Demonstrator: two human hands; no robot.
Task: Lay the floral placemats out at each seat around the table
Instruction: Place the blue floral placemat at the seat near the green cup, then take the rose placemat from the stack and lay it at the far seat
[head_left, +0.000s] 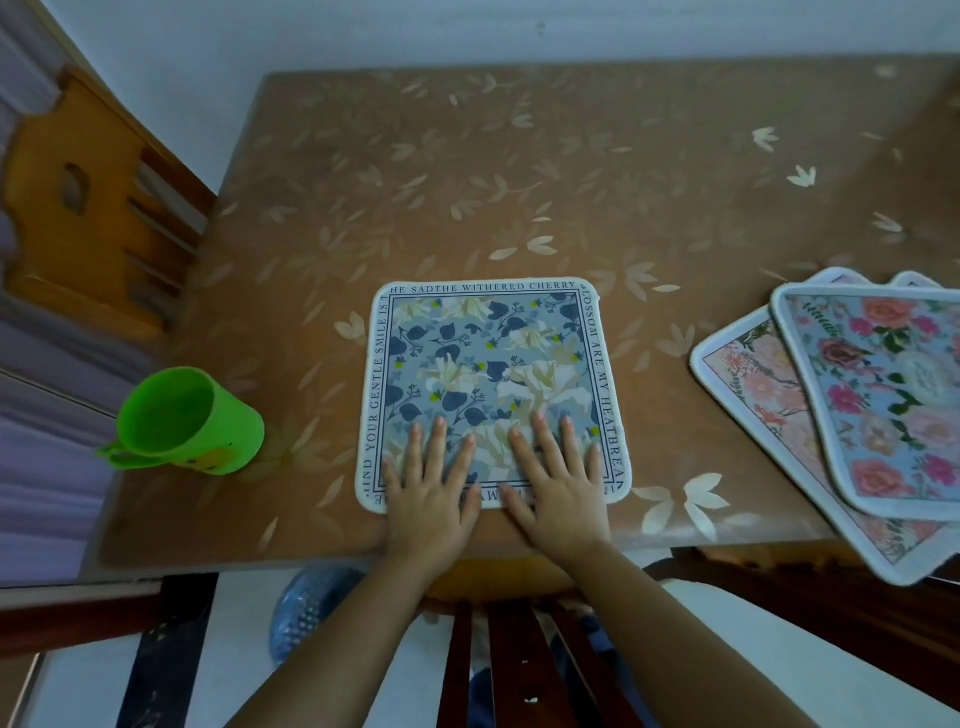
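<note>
Placemat (493, 364) lies flat on the desk (467, 171) near its front edge. Left hand (434, 493) and right hand (558, 493) press its near edge, fingers straight and spread.

- Palms down: the left hand (431, 493) and right hand (558, 499) cover the near border of the blue placemat (493, 364), so most of the lettering there is hidden.
- Far right, the rose placemat (893, 395) runs off the picture's edge and buries most of the pink placemat (753, 384) beneath.
- 1 more corner (917, 279) peeks out behind; how many lie stacked, cannot tell.
- The rose placemat's oval label is too small to read.
- The green cup (192, 421) has a yellow print, too blurred to make out.
- A blue object (306, 608) below the table edge is blurred, partly behind the left forearm: unidentifiable.
</note>
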